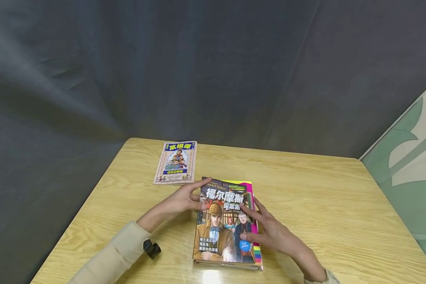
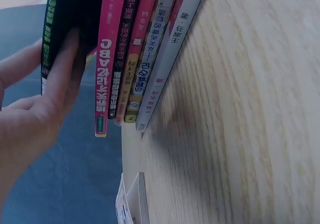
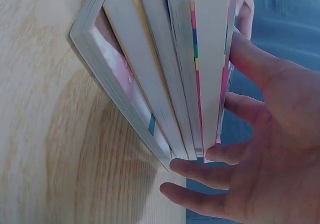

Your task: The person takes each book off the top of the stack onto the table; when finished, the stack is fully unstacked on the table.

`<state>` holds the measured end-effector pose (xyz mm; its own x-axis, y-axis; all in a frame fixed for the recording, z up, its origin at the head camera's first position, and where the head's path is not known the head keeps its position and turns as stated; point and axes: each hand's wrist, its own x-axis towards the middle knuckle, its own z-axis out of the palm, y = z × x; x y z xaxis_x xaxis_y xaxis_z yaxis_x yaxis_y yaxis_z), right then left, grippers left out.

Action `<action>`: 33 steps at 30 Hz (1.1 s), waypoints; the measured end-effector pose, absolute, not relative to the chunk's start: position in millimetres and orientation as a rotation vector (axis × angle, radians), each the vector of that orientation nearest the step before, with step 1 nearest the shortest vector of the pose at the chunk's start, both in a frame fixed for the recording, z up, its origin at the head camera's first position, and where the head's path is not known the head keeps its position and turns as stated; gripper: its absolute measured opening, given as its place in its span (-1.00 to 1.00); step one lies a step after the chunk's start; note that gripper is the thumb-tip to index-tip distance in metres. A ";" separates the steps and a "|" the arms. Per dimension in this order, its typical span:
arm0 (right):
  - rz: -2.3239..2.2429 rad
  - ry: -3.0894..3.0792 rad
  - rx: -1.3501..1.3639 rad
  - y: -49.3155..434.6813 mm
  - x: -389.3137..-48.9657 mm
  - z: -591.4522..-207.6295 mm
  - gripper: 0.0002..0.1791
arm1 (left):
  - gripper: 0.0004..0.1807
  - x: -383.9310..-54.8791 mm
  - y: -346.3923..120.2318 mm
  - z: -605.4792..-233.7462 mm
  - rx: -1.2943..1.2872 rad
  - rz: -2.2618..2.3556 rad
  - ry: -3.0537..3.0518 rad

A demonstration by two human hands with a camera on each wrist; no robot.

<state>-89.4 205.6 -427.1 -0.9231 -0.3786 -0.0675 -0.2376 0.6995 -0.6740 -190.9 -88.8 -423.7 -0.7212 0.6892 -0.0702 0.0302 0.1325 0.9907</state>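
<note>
Head view: one dark-covered book (image 1: 220, 228), topmost on a stack of books (image 1: 257, 254) before you; your left hand (image 1: 180, 202) pinches its spine side, your right hand (image 1: 275, 232), fingers loosely spread, touches the opposite side, apparently to steady it.

I read 福尔摩斯 and 吸血鬼 on the Holmes book (image 1: 218, 232), 菜根谭 on the pale paperback (image 1: 177, 162), 记忆ABC on a pink spine (image 2: 103, 73).

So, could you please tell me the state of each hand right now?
Left hand: holding the top book at its spine edge.
Right hand: open, touching the same book.
</note>
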 end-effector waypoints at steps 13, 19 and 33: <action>-1.111 2.578 -0.562 222.4 -90.2 -431.5 -0.01 | -0.04 -187.9 -97.2 -426.4 0.683 1.718 1.759; -1.124 2.576 -0.635 228.8 -89.9 -436.5 0.08 | -0.06 -184.6 -104.2 -426.7 0.662 1.738 1.751; -1.128 2.561 -0.683 227.7 -90.0 -438.4 0.02 | -0.05 -181.6 -107.9 -427.3 0.643 1.661 1.745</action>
